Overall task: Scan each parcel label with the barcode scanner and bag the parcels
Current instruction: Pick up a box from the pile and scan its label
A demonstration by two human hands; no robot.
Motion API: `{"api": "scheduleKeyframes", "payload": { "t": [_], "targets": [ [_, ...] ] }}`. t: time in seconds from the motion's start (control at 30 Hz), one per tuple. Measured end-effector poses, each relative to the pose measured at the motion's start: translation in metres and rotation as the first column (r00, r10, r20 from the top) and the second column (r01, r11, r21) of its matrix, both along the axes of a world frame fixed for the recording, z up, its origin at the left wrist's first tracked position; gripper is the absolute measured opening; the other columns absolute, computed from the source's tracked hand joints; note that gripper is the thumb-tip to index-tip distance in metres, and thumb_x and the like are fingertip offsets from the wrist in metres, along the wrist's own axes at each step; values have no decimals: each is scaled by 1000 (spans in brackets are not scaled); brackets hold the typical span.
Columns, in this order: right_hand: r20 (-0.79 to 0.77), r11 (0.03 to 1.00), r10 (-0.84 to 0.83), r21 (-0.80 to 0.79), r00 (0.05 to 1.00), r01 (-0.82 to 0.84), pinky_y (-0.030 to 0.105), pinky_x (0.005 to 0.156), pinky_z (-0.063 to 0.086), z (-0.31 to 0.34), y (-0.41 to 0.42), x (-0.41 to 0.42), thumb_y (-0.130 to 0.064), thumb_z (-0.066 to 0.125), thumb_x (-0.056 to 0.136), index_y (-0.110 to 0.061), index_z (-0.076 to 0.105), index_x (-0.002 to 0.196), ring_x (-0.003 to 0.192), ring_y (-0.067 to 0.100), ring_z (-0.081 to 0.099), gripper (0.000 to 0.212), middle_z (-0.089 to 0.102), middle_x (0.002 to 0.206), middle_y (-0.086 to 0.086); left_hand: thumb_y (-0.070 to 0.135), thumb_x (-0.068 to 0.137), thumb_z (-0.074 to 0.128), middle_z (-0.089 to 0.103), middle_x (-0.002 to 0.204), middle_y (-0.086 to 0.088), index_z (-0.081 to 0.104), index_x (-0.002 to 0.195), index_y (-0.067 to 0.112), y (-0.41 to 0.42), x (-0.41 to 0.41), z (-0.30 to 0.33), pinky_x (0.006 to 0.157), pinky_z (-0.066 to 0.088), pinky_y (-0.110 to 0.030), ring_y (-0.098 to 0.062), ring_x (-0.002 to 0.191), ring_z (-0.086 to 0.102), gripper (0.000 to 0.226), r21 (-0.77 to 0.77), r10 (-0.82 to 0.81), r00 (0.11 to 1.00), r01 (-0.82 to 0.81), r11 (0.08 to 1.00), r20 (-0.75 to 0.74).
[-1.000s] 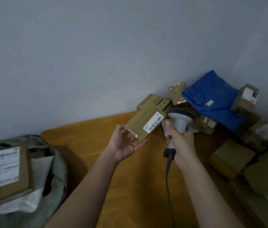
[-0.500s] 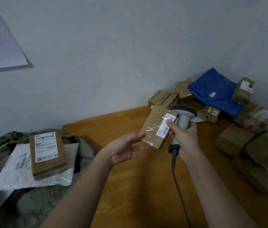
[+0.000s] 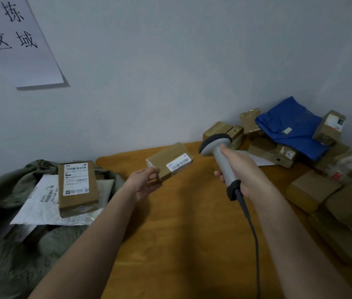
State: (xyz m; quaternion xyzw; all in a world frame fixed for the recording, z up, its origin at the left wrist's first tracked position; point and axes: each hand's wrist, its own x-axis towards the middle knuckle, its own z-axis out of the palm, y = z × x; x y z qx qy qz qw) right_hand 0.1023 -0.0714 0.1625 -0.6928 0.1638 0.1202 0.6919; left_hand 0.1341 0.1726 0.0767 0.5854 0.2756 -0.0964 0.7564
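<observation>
My left hand pinches the near corner of a small brown cardboard parcel, held above the wooden table with its white barcode label facing up. My right hand grips the handle of a grey barcode scanner, whose dark head points left toward the parcel; its cable hangs down past my forearm. At the left lies an open olive-green bag with a labelled brown box and a white mailer on top.
A heap of brown parcels fills the table's right side, with a blue plastic mailer against the wall at the back. A paper sign with characters hangs on the wall at upper left.
My left hand has carried the parcel left, away from the scanner, and turned it flatter. The view has swung left, showing more of the bag and the sign.
</observation>
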Motion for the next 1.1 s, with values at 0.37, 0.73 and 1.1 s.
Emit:
{"api": "scheduleKeyframes", "payload": {
  "t": [0.37,0.73,1.1],
  "targets": [
    [212,933,353,-152,911,-326,23,50,48,78,-23,-35,-39,45,103,-2,63,111,55,12,59,42,67,97,13,6,91,60,57,97,-19,52,120,-7,20,-7,-1,57,55,-31,-25,75,61,34,146,179,981,-167,975,-73],
    [265,893,420,-289,868,-344,18,47,46,95,-36,-53,-39,41,104,-4,63,110,46,5,54,42,58,71,0,6,94,57,57,94,-16,48,113,-2,11,-19,3,81,55,-38,-27,83,63,22,124,232,972,-227,966,-30],
    [291,894,419,-300,860,-335,16,46,45,102,-51,-65,-38,41,104,-4,63,111,45,3,53,41,57,70,-1,8,95,54,57,93,-11,53,118,4,6,-25,-3,87,51,-36,-26,96,60,23,137,203,979,-201,970,4]
  ]
}}
